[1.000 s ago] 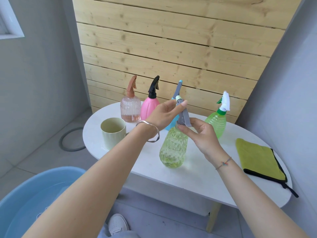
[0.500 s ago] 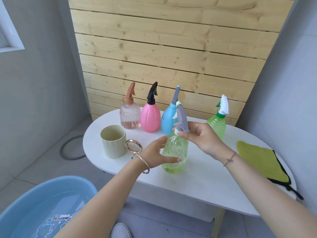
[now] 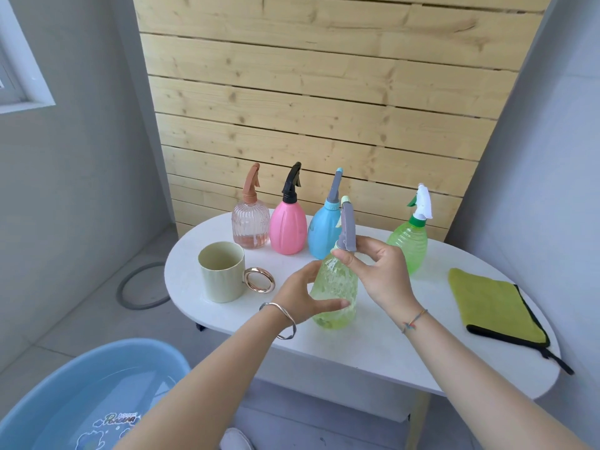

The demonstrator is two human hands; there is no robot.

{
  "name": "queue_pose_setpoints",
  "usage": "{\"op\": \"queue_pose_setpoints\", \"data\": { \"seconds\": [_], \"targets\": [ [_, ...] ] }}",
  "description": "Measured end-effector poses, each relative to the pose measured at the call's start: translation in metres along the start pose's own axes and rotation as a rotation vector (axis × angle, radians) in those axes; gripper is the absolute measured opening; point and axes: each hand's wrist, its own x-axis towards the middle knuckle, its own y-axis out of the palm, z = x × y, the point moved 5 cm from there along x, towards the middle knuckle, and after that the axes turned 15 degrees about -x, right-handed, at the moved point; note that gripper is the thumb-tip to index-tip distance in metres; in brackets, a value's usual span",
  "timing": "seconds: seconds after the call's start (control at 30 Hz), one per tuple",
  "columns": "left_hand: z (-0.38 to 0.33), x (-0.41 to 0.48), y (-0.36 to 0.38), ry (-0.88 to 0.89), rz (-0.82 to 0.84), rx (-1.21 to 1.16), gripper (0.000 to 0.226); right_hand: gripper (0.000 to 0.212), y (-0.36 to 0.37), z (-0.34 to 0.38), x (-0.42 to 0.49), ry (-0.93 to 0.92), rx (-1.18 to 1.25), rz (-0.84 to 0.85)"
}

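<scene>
A pale yellow-green clear spray bottle [image 3: 336, 287] with a grey trigger head [image 3: 346, 228] stands upright on the white oval table [image 3: 373, 345]. My left hand [image 3: 300, 295] grips the bottle's body from the left, thumb across the lower front. My right hand [image 3: 376, 271] pinches the neck just under the grey head, with thumb and fingers curled round it.
Behind stand a clear pink bottle [image 3: 250, 225], a solid pink bottle [image 3: 288, 227], a blue bottle [image 3: 324, 232] and a green bottle [image 3: 409, 243]. A cream mug [image 3: 222, 272] with a gold ring handle sits left, a green cloth [image 3: 495, 306] right. A blue water basin [image 3: 81, 401] is on the floor.
My left hand left the trigger head and dropped to grip the bottle's body. My right hand stays at the neck. The bottle now stands on the table.
</scene>
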Motion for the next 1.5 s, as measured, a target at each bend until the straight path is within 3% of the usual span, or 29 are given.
{"op": "queue_pose_setpoints", "data": {
  "seconds": [0.1,0.23,0.33,0.47,0.77,1.07,1.5],
  "targets": [
    [-0.006,0.0,-0.014,-0.138,0.067,-0.02,0.095,0.023,-0.003,0.004,0.004,0.005,-0.029,0.062],
    [-0.027,0.001,-0.036,-0.147,0.048,0.033,0.075,0.03,0.003,0.003,0.003,0.033,-0.033,0.156],
    [-0.037,0.007,-0.043,-0.149,0.046,0.047,0.067,0.032,0.004,0.006,0.003,-0.02,-0.176,0.138],
    [-0.048,0.022,-0.051,-0.091,-0.061,0.127,0.053,0.025,-0.01,0.004,0.016,0.001,-0.164,0.116],
    [-0.05,0.066,-0.038,-0.059,-0.162,0.125,0.063,0.025,-0.055,-0.005,0.082,0.034,-0.215,0.017],
    [-0.019,0.095,-0.027,-0.087,-0.124,0.015,0.079,0.026,-0.052,-0.05,0.126,0.135,-0.271,0.018],
    [-0.013,0.102,-0.025,-0.074,-0.174,0.001,0.075,0.034,-0.037,-0.062,0.138,0.132,-0.278,0.051]
  ]
}}
